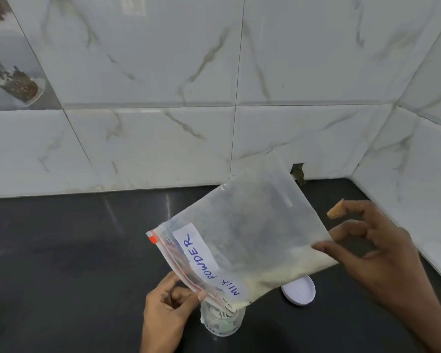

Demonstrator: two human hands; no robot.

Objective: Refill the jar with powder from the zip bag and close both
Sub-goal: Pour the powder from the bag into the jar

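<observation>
A clear zip bag (242, 233) with a white label reading "MILK POWDER" hangs tilted over the counter, its zip end lowest. That end rests in the mouth of a small glass jar (222, 322) standing on the black counter. Pale powder lies along the bag's lower edge and some is in the jar. My left hand (168, 309) pinches the bag's zip edge just above the jar. My right hand (374, 253) holds the bag's raised bottom corner between thumb and fingers. The jar's white lid (301, 291) lies on the counter to the right of the jar, partly hidden by the bag.
The black counter (74, 263) runs to a white marble-tiled wall (163, 98) behind and another on the right, forming a corner at the back right. A small hole (298, 171) shows in the tile at counter level behind the bag.
</observation>
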